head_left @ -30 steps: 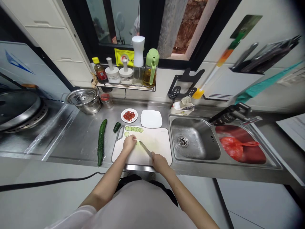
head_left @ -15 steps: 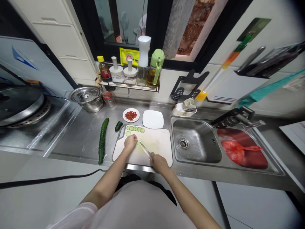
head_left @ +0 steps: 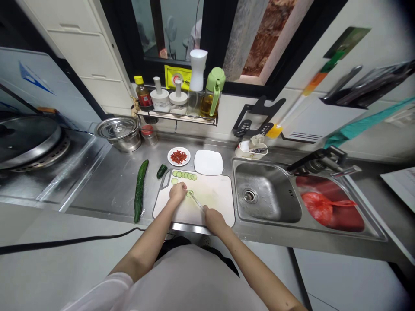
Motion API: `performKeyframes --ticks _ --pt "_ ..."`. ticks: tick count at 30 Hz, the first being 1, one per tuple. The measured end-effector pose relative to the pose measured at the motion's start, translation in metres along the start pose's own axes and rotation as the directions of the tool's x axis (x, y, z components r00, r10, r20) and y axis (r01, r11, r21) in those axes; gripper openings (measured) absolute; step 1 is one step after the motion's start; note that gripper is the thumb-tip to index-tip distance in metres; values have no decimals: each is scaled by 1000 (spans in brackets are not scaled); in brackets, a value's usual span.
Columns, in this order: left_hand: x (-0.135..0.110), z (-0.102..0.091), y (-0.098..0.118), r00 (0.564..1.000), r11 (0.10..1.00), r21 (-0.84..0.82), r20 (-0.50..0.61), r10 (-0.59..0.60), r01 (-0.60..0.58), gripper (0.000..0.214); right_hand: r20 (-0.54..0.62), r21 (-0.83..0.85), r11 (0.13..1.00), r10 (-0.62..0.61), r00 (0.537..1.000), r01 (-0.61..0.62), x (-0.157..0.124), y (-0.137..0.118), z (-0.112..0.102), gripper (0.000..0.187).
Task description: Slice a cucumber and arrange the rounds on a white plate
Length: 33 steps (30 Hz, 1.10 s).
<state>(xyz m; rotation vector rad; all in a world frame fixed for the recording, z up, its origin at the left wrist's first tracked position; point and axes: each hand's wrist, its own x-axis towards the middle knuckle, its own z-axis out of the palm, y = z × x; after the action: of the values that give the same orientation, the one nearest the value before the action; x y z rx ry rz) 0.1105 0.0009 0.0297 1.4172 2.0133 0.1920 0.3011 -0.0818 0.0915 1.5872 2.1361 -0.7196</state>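
My right hand is wrapped round the handle of a small knife. The knife's tip lies over a cucumber slice on the white cutting board. Just left of that slice is my left hand, its fingers curled together; whether they pinch anything is hidden. Along the board's far edge runs a row of cucumber slices, with a single slice below its left end. A cucumber end piece sits off the board's upper left corner, and a whole cucumber lies farther left.
Behind the board stand a plate of chopped red pieces and a white square plate. To the right is a steel sink; a red bag lies in the second basin. A lidded pot stands back left, under a condiment shelf.
My right hand has shifted slightly left with the knife, whose tip stays at the slice. My left hand has barely moved.
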Motion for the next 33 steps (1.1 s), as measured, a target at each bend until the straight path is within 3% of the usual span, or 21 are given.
performKeyframes --ticks 21,33 --pt "2 1 -1 1000 1000 26 5 14 -14 13 -13 -7 1000 0 1000 0 7 -4 3 33" --pt "2 2 0 1000 998 57 0 10 -10 14 2 -35 999 -5 1000 5 -6 3 0 32"
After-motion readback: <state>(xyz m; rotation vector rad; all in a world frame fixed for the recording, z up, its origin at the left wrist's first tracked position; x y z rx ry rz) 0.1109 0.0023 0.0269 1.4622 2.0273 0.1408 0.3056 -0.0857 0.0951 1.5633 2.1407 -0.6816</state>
